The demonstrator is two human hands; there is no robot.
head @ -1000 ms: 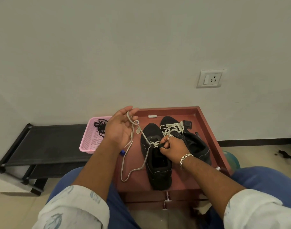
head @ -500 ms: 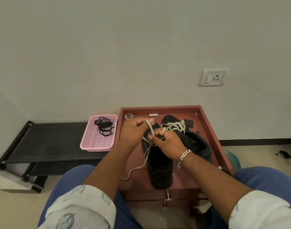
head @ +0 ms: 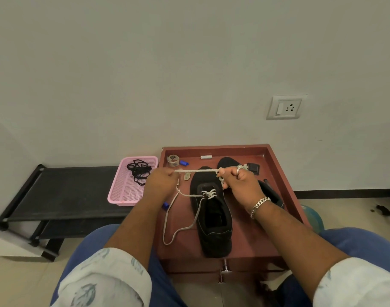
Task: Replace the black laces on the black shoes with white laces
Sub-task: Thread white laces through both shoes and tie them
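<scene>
**White lace drawn tight between both hands**

The white lace (head: 197,171) now runs in a straight line above the toe of the near black shoe (head: 212,216), which lies in the middle of the red tray (head: 284,173). Half a second ago the hands were bunched together over the shoe's eyelets; they have since moved apart. The left hand (head: 161,181) pinches one end of the taut stretch, to the left of the shoe. The right hand (head: 239,185) is curled round the other, just right of the toe. From the left hand the rest of the lace drops in a slack loop on the tray floor and comes back to the shoe's crossed lower eyelets.

That pull probably means slack is being taken up and the two ends evened before the next eyelets. The second shoe (head: 228,161), on the far right of the near one, already shows white lacing. The black laces (head: 139,173) lie in the pink basket (head: 125,196), left of the tray.
</scene>
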